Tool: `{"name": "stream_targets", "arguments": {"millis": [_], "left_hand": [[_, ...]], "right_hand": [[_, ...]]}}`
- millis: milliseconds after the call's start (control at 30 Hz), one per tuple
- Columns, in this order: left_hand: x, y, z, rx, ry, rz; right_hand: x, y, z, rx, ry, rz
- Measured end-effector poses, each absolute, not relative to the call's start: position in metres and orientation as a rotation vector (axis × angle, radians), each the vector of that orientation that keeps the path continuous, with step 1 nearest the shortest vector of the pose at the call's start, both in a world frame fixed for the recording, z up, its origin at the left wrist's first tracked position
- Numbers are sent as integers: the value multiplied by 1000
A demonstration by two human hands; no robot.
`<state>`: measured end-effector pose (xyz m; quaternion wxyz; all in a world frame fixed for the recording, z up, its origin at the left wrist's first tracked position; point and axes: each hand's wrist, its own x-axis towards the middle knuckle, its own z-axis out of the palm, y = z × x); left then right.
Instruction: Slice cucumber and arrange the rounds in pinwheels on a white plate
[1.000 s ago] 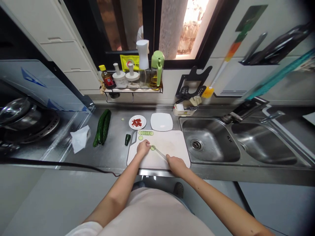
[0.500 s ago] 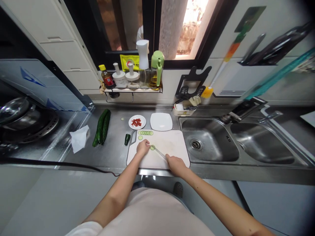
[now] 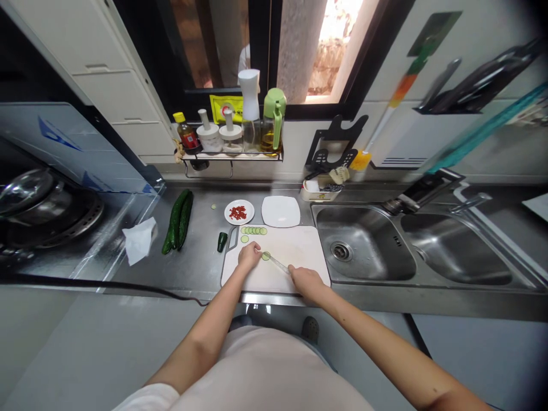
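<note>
In my right hand (image 3: 307, 281) is the handle of a knife (image 3: 280, 266), its blade pointing left across the white cutting board (image 3: 295, 242). The blade's tip reaches a round cucumber slice (image 3: 266, 256) on the board. My left hand (image 3: 249, 255) is closed, its curled fingertips at the left edge of that slice. Behind the hands lies a row of overlapping cucumber slices (image 3: 254, 230), with one single slice (image 3: 244, 239) in front of it. A short dark green cucumber end piece (image 3: 221, 241) sits left of the board.
Behind the board are a plate (image 3: 226, 216) of chopped red pieces and a square white plate (image 3: 281, 212). Whole cucumbers (image 3: 177, 221) and a crumpled tissue (image 3: 139, 241) lie to the left. A double sink (image 3: 366, 242) adjoins on the right. Seasoning bottles stand on a rack (image 3: 235, 155).
The view has shifted very slightly. Both hands, the knife and the cucumber slice keep nearly the same places.
</note>
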<state>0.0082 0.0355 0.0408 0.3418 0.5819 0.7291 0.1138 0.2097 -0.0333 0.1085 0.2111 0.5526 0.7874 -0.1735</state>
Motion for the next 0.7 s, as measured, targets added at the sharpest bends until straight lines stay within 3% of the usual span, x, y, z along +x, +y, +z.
{"name": "stream_targets", "arguments": {"millis": [700], "left_hand": [[7,37,37,1511,1891,300]], "right_hand": [[212,-33,108,1508,2202,-435]]}}
